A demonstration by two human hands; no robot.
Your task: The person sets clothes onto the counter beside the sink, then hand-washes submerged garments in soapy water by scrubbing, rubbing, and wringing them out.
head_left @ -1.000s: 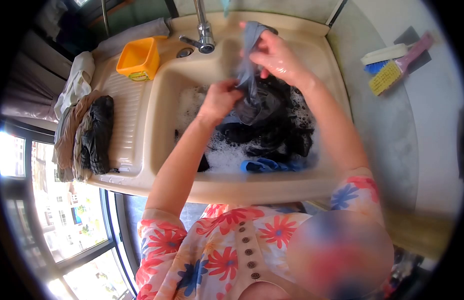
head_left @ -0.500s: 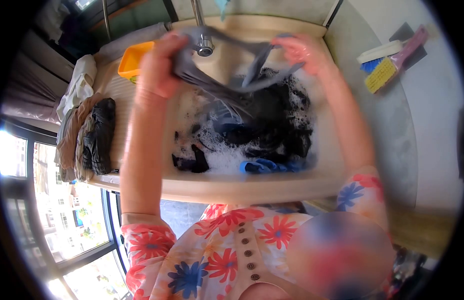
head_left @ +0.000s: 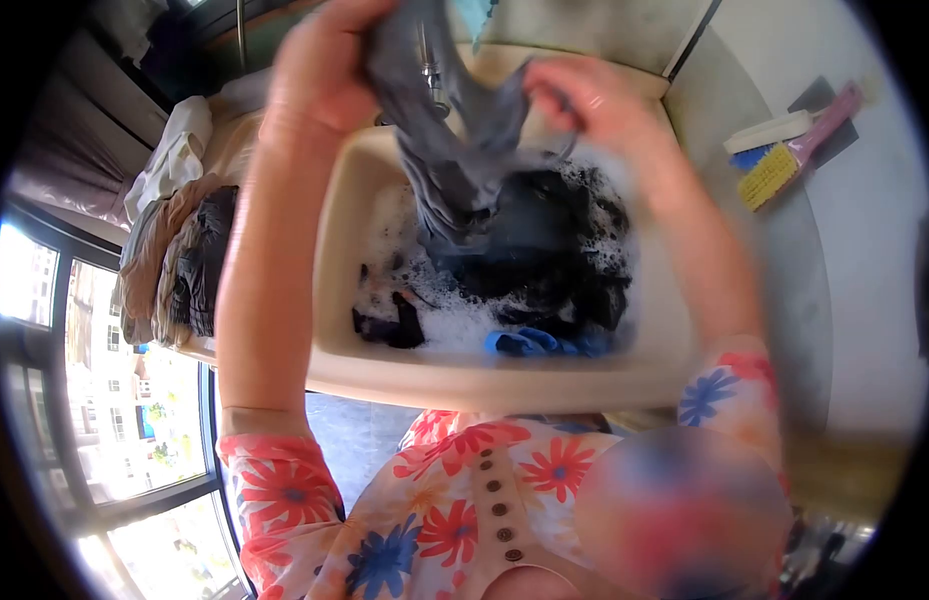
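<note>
A wet grey garment [head_left: 439, 150] hangs stretched between my two hands above the sink, its lower part reaching down to the dark clothes [head_left: 544, 230]. My left hand [head_left: 324, 75] is closed round its upper left edge, higher up than the other. At the garment's right edge, my right hand [head_left: 589, 100] grips with bent fingers, slightly blurred. Dark clothes lie soaking in sudsy water in the beige sink [head_left: 464, 378]. A blue cloth [head_left: 544, 343] floats by the near wall. The faucet [head_left: 431, 80] is partly covered by the garment.
Folded brown and dark clothes [head_left: 174, 260] rest on the washboard ledge at left, with a white cloth [head_left: 174, 155] behind them. On the right wall hang a yellow-bristled brush [head_left: 774, 180] and a white-backed brush [head_left: 769, 132]. A window [head_left: 134, 370] stands at lower left.
My left hand has risen, pulling the grey garment higher and bunching it more upright. My right hand has shifted slightly left, bringing the two hands a little closer. The view has also shifted slightly.
</note>
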